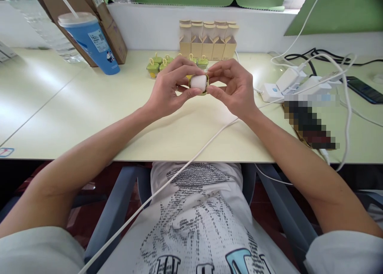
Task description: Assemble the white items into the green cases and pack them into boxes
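Both hands meet above the middle of the pale table (pixel 89 118). My left hand (pixel 169 90) and my right hand (pixel 235 88) pinch a small white object with a yellow-green rim (pixel 199 83) between thumbs and fingertips. Just behind the hands lie several small green, yellow-handled items (pixel 155 64). Further back stands a row of small cream cartons (pixel 208 38) against the white partition.
A blue lidded cup with a straw (pixel 91 40) and a clear water bottle (pixel 44 26) stand at the back left beside brown boxes. White chargers and a power strip (pixel 287 84) with tangled cables lie at the right, near a dark phone (pixel 363 89). A white cable (pixel 185 162) crosses the table's front edge.
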Available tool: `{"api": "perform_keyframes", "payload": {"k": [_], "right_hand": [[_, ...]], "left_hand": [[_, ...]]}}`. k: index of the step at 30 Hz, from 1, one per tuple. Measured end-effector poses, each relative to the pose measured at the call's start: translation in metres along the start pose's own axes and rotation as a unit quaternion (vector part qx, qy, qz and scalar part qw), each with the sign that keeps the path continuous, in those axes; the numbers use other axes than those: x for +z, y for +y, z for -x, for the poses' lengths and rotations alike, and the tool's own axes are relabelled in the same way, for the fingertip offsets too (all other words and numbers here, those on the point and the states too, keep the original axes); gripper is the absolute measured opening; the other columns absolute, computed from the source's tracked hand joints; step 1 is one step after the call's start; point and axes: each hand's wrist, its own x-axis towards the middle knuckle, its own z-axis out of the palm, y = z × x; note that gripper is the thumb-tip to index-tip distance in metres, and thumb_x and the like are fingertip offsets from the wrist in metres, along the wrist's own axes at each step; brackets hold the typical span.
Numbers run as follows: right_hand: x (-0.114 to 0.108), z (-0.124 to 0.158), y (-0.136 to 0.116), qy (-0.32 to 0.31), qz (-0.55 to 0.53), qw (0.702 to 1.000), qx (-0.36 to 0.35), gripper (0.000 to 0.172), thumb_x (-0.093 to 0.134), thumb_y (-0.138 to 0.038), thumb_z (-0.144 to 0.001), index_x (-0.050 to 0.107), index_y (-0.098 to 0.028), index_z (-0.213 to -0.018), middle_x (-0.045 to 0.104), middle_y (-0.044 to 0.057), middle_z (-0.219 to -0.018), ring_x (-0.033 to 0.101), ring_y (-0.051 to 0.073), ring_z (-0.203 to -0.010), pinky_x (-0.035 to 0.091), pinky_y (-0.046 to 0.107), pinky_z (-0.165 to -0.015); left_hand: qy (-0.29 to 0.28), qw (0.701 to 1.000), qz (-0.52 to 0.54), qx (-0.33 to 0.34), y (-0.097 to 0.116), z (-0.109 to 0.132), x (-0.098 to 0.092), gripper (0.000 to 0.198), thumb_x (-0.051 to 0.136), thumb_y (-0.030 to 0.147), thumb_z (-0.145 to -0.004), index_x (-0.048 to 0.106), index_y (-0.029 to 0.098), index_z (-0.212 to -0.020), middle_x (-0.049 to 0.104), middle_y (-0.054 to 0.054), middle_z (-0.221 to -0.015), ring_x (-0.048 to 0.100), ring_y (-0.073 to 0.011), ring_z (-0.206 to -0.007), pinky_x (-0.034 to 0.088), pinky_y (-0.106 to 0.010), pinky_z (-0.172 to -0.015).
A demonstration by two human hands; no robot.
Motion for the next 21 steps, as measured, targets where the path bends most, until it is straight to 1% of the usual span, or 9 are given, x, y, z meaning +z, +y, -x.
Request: {"api": "perform_keyframes", "payload": {"k": [3, 6, 8, 11, 13, 15, 17, 19, 21], "right_hand": [[0.003, -0.002, 0.003, 0.004, -0.026, 0.999, 0.026, 0.078, 0.089, -0.085, -0.082, 0.069, -0.032, -0.135, 0.075, 0.003, -0.128, 0.073, 0.027, -0.136, 0.071, 0.045, -0.105], [0.012, -0.002, 0.006, 0.010, -0.054, 0.995, 0.079, 0.077, 0.085, -0.087, -0.085, 0.067, -0.034, -0.139, 0.075, 0.005, -0.132, 0.073, 0.026, -0.135, 0.071, 0.044, -0.106], [0.021, -0.001, 0.008, -0.009, -0.092, 0.989, 0.119, 0.075, 0.082, -0.088, -0.088, 0.067, -0.033, -0.137, 0.077, 0.006, -0.129, 0.077, 0.026, -0.129, 0.073, 0.046, -0.105], [0.032, 0.000, 0.008, -0.043, -0.167, 0.972, 0.159, 0.073, 0.078, -0.090, -0.090, 0.070, -0.028, -0.127, 0.080, 0.008, -0.122, 0.082, 0.028, -0.117, 0.076, 0.053, -0.102], [0.034, -0.002, 0.007, -0.031, -0.202, 0.964, 0.168, 0.070, 0.084, -0.087, -0.087, 0.071, -0.027, -0.120, 0.081, 0.007, -0.119, 0.083, 0.028, -0.111, 0.076, 0.053, -0.102], [0.027, -0.006, 0.006, 0.018, -0.220, 0.960, 0.170, 0.065, 0.094, -0.080, -0.081, 0.072, -0.029, -0.114, 0.082, 0.004, -0.116, 0.084, 0.026, -0.111, 0.075, 0.050, -0.106], [0.012, -0.013, 0.005, 0.091, -0.231, 0.954, 0.171, 0.062, 0.103, -0.072, -0.074, 0.073, -0.031, -0.108, 0.083, 0.001, -0.114, 0.083, 0.025, -0.117, 0.073, 0.045, -0.110], [-0.008, -0.020, 0.006, 0.167, -0.244, 0.941, 0.164, 0.058, 0.107, -0.066, -0.072, 0.073, -0.032, -0.103, 0.084, 0.000, -0.115, 0.081, 0.025, -0.126, 0.072, 0.040, -0.114], [-0.026, -0.027, 0.009, 0.218, -0.263, 0.927, 0.155, 0.053, 0.106, -0.062, -0.075, 0.073, -0.031, -0.102, 0.084, 0.001, -0.116, 0.079, 0.025, -0.133, 0.071, 0.038, -0.116]], "left_hand": [[0.014, 1.000, 0.015, -0.011, 0.000, 0.001, 0.005, 0.062, 0.073, 0.082, -0.100, 0.078, 0.028, -0.131, 0.067, -0.010, -0.132, 0.078, -0.0225, -0.113, 0.072, -0.037, -0.087], [0.037, 0.999, -0.002, -0.018, -0.006, 0.003, 0.006, 0.069, 0.072, 0.088, -0.096, 0.076, 0.027, -0.128, 0.069, -0.009, -0.127, 0.076, -0.0283, -0.123, 0.069, -0.051, -0.103], [0.049, 0.998, -0.025, -0.007, -0.011, 0.003, 0.006, 0.070, 0.077, 0.087, -0.092, 0.077, 0.026, -0.126, 0.072, -0.010, -0.122, 0.071, -0.0336, -0.131, 0.063, -0.061, -0.113], [0.051, 0.997, -0.046, 0.027, -0.014, 0.003, 0.006, 0.059, 0.085, 0.076, -0.093, 0.077, 0.028, -0.126, 0.076, -0.011, -0.122, 0.067, -0.0366, -0.136, 0.058, -0.065, -0.121], [0.052, 0.996, -0.056, 0.034, -0.013, 0.004, 0.008, 0.049, 0.086, 0.067, -0.096, 0.077, 0.030, -0.128, 0.078, -0.011, -0.130, 0.066, -0.0356, -0.138, 0.056, -0.064, -0.124], [0.040, 0.996, -0.074, 0.024, -0.011, 0.006, 0.011, 0.038, 0.081, 0.060, -0.103, 0.078, 0.029, -0.124, 0.077, -0.011, -0.141, 0.066, -0.0342, -0.141, 0.054, -0.063, -0.126], [-0.007, 0.996, -0.085, 0.015, -0.008, 0.009, 0.013, 0.030, 0.072, 0.054, -0.110, 0.081, 0.025, -0.111, 0.076, -0.011, -0.148, 0.067, -0.0328, -0.142, 0.055, -0.060, -0.126], [-0.073, 0.995, -0.071, 0.001, -0.007, 0.013, 0.015, 0.030, 0.067, 0.045, -0.112, 0.083, 0.023, -0.100, 0.076, -0.012, -0.147, 0.071, -0.0304, -0.137, 0.062, -0.052, -0.118], [-0.124, 0.991, -0.047, -0.018, -0.008, 0.017, 0.015, 0.024, 0.067, 0.036, -0.110, 0.085, 0.022, -0.100, 0.078, -0.013, -0.140, 0.076, -0.0263, -0.123, 0.068, -0.041, -0.102]]}}
